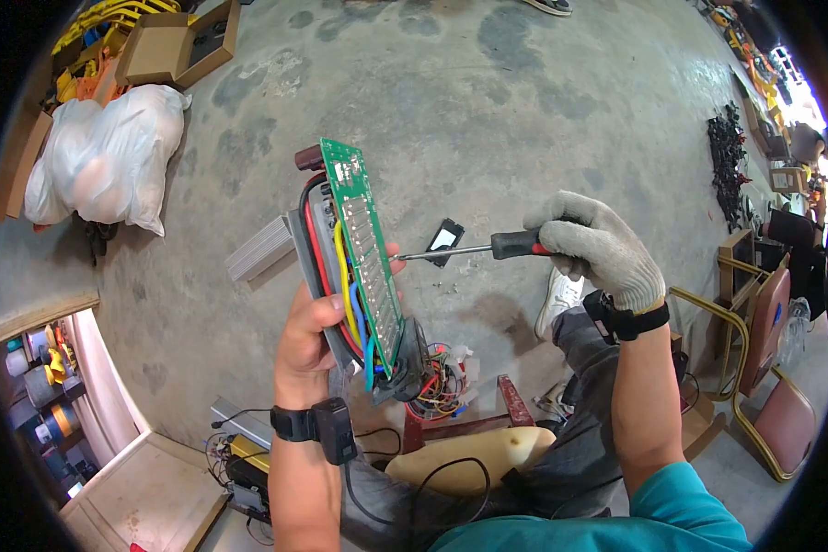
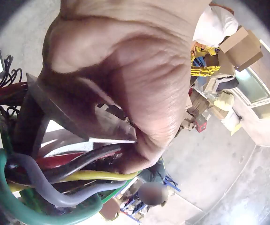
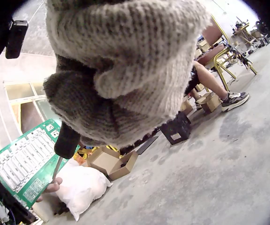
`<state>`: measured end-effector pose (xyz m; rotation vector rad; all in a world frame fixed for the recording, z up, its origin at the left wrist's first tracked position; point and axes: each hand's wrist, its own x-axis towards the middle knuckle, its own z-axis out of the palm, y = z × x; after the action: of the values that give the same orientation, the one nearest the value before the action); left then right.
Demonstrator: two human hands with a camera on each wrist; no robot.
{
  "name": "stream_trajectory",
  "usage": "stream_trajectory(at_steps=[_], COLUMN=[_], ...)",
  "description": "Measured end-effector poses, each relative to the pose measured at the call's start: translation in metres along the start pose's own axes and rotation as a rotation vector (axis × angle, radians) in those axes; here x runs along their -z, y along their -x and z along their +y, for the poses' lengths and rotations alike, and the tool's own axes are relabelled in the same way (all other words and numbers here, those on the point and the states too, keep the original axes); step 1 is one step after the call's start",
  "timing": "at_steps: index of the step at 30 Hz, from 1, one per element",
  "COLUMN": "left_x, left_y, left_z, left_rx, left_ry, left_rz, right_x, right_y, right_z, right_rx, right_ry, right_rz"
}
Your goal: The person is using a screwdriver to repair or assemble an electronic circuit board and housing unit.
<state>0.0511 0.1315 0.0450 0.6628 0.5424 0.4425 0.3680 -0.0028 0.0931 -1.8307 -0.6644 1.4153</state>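
My bare left hand (image 1: 308, 336) grips an electronic unit by its side, thumb over the thick coloured cables (image 1: 343, 267) and fingertips showing past the far edge. The unit's green circuit board (image 1: 359, 230) stands nearly upright, facing right. In the left wrist view, cables (image 2: 64, 183) loop below the hand and a metal plate edge (image 2: 92, 124) lies against the palm. My gloved right hand (image 1: 603, 244) holds a screwdriver (image 1: 517, 245) by its black and red handle. The shaft points left, with its tip right at the board's edge beside the left fingertips. In the right wrist view, the glove (image 3: 125, 70) hides most of the handle.
A black device (image 1: 446, 241) and a finned metal piece (image 1: 262, 248) lie on the concrete floor. Tangled wires (image 1: 443, 382) sit below the unit, near a red frame (image 1: 515, 400). White bags (image 1: 110, 161) and an opened carton (image 1: 161, 51) stand left; a chair (image 1: 768, 340) stands right.
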Motion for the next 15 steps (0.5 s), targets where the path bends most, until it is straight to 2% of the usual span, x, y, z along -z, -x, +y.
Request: stream_trajectory(at_steps=[15], left_x=[-0.0018], left_y=[-0.0030], left_z=[-0.0015], left_rx=[-0.014], left_ry=[0.004], left_rz=[0.013], right_x=[-0.0013], right_y=[-0.0021], right_z=[0.0008], right_rx=[0.001], right_ry=[0.021], right_rz=[0.006])
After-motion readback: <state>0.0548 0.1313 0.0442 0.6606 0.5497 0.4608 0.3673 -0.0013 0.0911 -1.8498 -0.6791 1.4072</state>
